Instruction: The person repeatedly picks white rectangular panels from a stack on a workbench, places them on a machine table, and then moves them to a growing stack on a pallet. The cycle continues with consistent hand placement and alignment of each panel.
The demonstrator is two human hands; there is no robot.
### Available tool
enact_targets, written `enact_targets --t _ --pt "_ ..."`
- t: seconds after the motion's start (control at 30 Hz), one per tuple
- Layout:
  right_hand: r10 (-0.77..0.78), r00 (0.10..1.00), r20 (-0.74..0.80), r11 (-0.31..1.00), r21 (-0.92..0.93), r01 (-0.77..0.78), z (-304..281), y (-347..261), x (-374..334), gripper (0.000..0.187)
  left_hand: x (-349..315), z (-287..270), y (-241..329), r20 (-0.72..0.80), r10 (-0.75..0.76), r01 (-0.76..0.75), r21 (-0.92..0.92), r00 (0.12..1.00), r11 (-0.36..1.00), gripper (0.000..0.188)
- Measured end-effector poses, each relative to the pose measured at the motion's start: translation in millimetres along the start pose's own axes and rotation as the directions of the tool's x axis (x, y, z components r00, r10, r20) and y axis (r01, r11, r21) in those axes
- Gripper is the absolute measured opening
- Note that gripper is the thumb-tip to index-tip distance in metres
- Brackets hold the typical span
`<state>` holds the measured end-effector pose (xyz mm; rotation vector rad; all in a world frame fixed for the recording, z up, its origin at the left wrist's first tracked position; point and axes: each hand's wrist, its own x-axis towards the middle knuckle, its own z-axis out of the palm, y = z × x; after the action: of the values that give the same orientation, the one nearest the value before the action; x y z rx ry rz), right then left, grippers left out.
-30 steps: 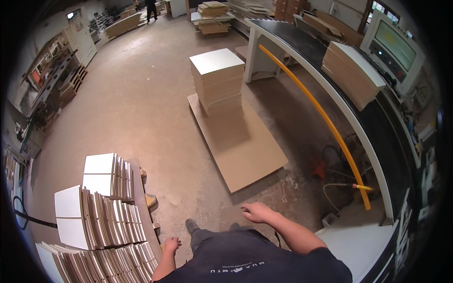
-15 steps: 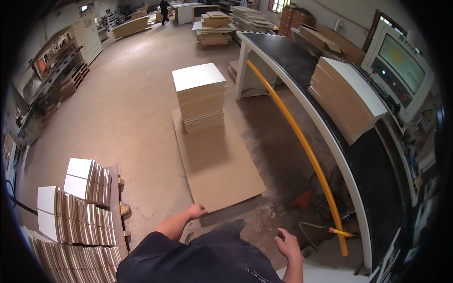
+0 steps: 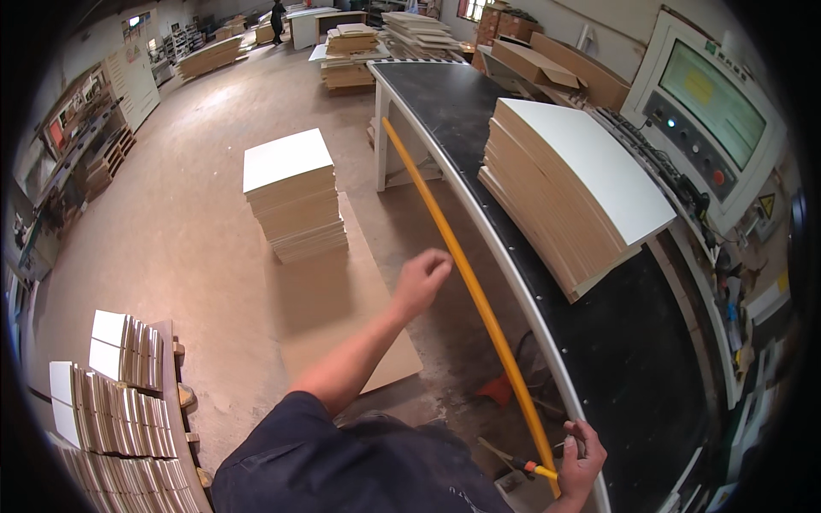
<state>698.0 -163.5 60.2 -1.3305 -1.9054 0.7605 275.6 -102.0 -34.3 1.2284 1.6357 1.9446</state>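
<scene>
My left hand (image 3: 423,278) is raised in mid-air with its fingers curled and nothing in it, just left of a long yellow bar (image 3: 462,274) that runs along the front of a black machine table (image 3: 616,359). My right hand (image 3: 581,453) is low at the near end of that table. Its fingers are curled over the white table edge (image 3: 547,342), next to the bar's lower end. A thick stack of white-faced boards (image 3: 581,179) lies on the table beyond my left hand.
On the floor, a second stack of white-topped boards (image 3: 291,192) stands on a brown sheet (image 3: 342,316). Boards standing on edge fill a pallet (image 3: 111,410) at lower left. A control panel with a screen (image 3: 710,103) is at the right. More board stacks (image 3: 346,51) and a distant person (image 3: 278,13) are at the back.
My view has swung toward the machine table, which is now closer. My left hand has risen from near the floor sheet to beside the yellow bar. My right hand now rests on the table edge.
</scene>
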Motion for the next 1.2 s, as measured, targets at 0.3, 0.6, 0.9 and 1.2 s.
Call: enact_targets --t 0.3,0.6,0.9,1.2 --pt "-0.17 0.982 0.083 0.985 0.028 0.169 -18.1 16.0 90.8 0.029 214.8 71.2 90.8 -0.097 0.372 -0.317 0.355 0.923 0.879 0.042" --pt "0.157 0.904 0.398 0.807 0.476 -0.35 -29.5 27.1 203.6 0.051 383.3 133.2 87.2 0.085 0.069 -0.109 0.821 0.994 0.56 0.062" --pt "0.278 0.955 0.104 0.575 0.778 -0.252 15.2 3.3 335.7 0.067 377.1 127.5 101.3 0.202 -0.153 -0.08 0.817 0.967 0.571 0.049" --pt "0.134 0.991 0.003 0.466 0.882 -0.066 1.0 -16.0 351.3 0.054 340.6 135.6 103.5 0.24 0.002 -0.2 0.807 0.971 0.556 0.056"
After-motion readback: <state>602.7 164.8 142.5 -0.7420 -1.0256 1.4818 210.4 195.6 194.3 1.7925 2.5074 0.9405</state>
